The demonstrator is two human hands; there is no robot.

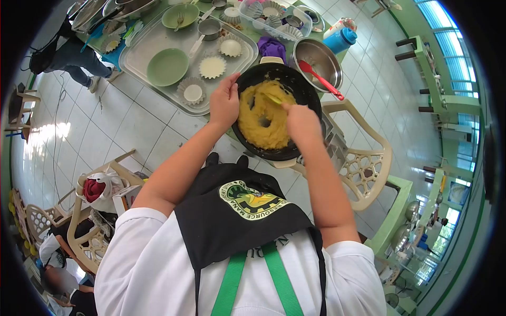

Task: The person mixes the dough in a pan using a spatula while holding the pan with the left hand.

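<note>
A black pan [309, 90] with cream-coloured handles holds a thick yellow mixture [256, 126], with dark pan bottom showing through a gap in it. My right hand [304, 125] is closed on a yellow-green utensil [274, 99] whose end is in the mixture. At the pan's left rim is my left hand [225, 100], its fingers bent together near the edge; whether it grips the rim or a cloth is not clear. Just right of the pan, a red spatula [321, 80] rests across a steel bowl [337, 68].
A metal tray [138, 59] at the upper left bears a green plate [167, 67], fluted tins [191, 91] and a measuring cup [210, 29]. Purple cloth [272, 48] and a blue bottle [340, 40] lie beyond the pan. A beige chair [363, 158] stands at the right. People are at the left.
</note>
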